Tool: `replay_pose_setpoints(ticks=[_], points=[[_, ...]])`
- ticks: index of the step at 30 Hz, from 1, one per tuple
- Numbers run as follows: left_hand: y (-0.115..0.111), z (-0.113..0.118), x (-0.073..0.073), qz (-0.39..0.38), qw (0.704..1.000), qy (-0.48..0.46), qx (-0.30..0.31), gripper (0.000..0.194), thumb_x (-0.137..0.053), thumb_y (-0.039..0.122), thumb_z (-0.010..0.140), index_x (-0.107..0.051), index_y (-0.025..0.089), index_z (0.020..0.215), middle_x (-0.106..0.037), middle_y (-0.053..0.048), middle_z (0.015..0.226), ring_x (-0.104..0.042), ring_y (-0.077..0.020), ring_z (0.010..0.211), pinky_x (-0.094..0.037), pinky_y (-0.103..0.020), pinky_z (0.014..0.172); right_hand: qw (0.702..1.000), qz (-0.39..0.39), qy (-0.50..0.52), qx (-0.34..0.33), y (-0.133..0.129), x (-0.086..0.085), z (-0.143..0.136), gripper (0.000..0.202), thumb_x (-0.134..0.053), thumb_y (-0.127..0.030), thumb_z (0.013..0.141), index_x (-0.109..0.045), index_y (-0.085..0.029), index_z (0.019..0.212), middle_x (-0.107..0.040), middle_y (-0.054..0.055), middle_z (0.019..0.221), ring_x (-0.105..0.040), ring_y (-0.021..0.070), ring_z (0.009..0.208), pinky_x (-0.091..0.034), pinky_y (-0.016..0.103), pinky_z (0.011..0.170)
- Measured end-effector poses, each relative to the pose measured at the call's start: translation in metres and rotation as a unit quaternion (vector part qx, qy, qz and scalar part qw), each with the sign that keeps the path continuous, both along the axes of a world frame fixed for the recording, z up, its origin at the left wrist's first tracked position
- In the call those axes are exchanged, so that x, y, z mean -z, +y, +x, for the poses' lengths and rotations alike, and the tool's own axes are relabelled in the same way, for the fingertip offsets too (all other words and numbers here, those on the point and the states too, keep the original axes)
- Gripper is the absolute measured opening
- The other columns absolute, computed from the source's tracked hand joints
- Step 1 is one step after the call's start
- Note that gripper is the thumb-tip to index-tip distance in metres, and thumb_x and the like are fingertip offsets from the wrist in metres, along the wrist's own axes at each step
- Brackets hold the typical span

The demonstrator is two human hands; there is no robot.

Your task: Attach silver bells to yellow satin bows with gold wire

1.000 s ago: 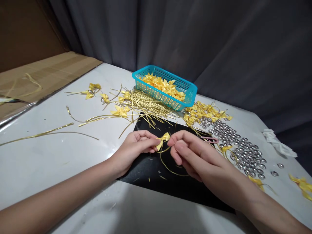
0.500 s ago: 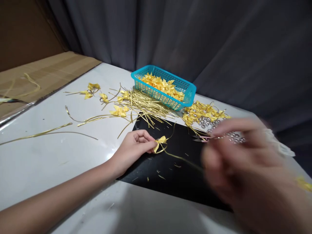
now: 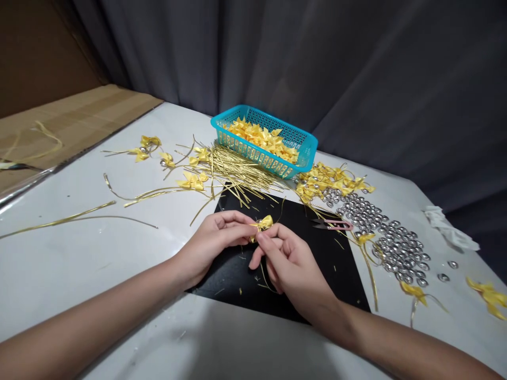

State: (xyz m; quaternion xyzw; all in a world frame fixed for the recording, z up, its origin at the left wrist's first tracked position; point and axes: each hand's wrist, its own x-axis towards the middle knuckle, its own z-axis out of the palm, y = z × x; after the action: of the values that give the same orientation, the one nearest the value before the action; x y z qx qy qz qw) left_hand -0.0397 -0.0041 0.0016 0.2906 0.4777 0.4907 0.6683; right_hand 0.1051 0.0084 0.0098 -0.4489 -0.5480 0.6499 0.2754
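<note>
A small yellow ribbon bow [image 3: 264, 222] is pinched between the fingertips of both hands over the black mat [image 3: 332, 264]. My left hand [image 3: 217, 237] is closed on the bow's left side. Close against it, my right hand [image 3: 289, 258] has thumb and forefinger pressed together at the bow's lower right, where a gold cord seems to be attached. The cord trails below the right fingers; exactly where they grip it is hidden. Pink-handled thread snips [image 3: 332, 225] lie on the mat's right part, just beyond my right hand.
A blue basket [image 3: 311, 155] full of yellow bows stands at the back, with a pile of gold cords [image 3: 241, 169] before it. Many silver beads [image 3: 400, 248] and finished-looking bows [image 3: 328, 182] lie right. Loose bows [image 3: 194, 180] lie left; a white cloth [image 3: 449, 229] at far right.
My right hand has come back from the right foreground, where it was blurred and pulling the cord outward, to meet my left hand at the bow. The left hand has stayed in place.
</note>
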Motion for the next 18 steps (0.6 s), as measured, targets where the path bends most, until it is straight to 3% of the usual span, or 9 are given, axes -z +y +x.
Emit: replay_pose_setpoints(ticks=[13,18], points=[[-0.002,0.002,0.000,-0.013,1.000,-0.012,0.002,0.012,-0.075,0.024,0.066,-0.068,0.015,0.070,-0.066,0.000,0.069,-0.057,-0.0100,0.069,-0.043,-0.021,0.070,0.997,0.059,-0.037,0.023,-0.002,0.006,-0.001,0.034,-0.054,-0.047,0.083,-0.041,-0.017,0.074,-0.057,-0.003,0.053,-0.030,0.0011,0.032,-0.020,0.015,0.031],[-0.004,0.007,0.001,-0.041,0.996,-0.077,-0.033,0.013,-0.076,0.020,0.065,-0.068,0.015,0.075,-0.068,0.001,0.073,-0.060,-0.0083,0.070,-0.045,-0.019,0.071,0.996,0.078,-0.039,0.030,-0.002,0.014,0.000,0.032,-0.052,-0.045,0.085,-0.041,-0.017,0.076,-0.056,-0.003,0.053,-0.028,0.0010,0.032,-0.019,0.015,0.032]])
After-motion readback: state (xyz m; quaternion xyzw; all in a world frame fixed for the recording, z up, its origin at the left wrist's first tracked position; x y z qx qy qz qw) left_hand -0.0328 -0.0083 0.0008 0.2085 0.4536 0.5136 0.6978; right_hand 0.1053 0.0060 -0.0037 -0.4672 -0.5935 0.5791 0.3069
